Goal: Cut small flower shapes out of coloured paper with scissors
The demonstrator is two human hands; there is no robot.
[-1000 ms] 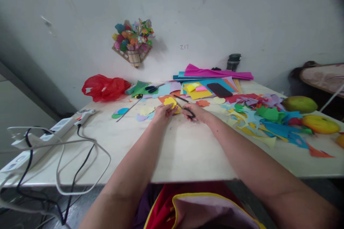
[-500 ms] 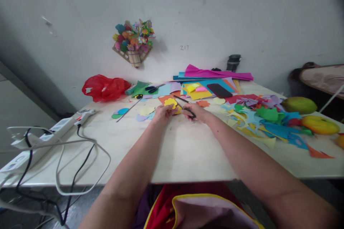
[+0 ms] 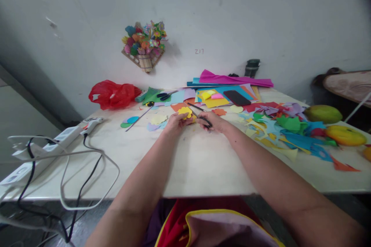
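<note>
My left hand [image 3: 176,123] pinches a yellow paper flower [image 3: 184,113] with a scalloped edge. My right hand [image 3: 213,121] is closed around the dark handles of a pair of scissors [image 3: 207,124], whose blades point left at the flower's right side. Whether the blades touch the paper is hard to make out. Just beyond the hands lie an orange paper flower [image 3: 219,112], a thin dark stick [image 3: 196,107] and an orange sheet. Left of my left hand rest a cream paper flower [image 3: 159,119] and pale blue and lilac cut shapes [image 3: 153,127].
Colourful paper scraps [image 3: 278,127] and several mangoes [image 3: 323,113] lie at the right. A phone [image 3: 237,98] sits on coloured sheets. A second pair of scissors [image 3: 165,95], a red plastic bag [image 3: 113,94] and a power strip [image 3: 62,136] with cables occupy the left side.
The yellow flower has turned slightly in my left hand and shifted a little. My right hand and the scissors stay almost in place.
</note>
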